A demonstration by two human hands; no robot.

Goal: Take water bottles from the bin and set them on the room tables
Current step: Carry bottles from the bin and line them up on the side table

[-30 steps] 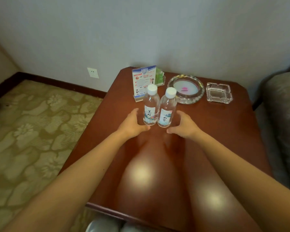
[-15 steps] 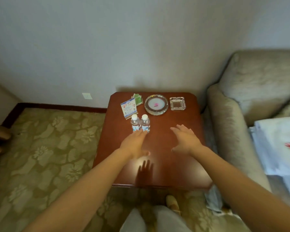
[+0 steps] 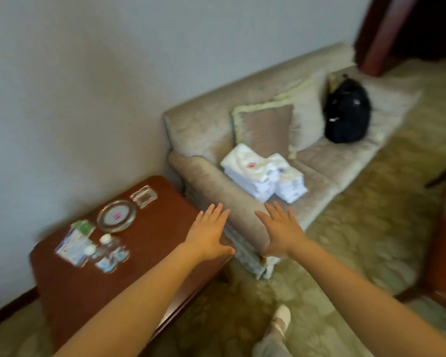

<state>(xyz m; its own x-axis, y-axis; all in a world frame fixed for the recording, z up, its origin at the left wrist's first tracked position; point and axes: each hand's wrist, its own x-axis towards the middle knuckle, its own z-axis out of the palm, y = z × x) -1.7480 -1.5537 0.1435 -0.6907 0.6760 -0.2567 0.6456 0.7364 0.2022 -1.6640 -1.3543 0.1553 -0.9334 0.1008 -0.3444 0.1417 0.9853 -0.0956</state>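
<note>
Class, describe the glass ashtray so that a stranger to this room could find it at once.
Start at the dark wooden side table beside the beige sofa. Along its wall edge, the ashtray sits in the corner nearest the sofa. Unlike the round silver dish beside it, it is square, clear glass.

A beige sofa holds stacked white towels, two cushions and a black bag; patterned carpet below.
</note>
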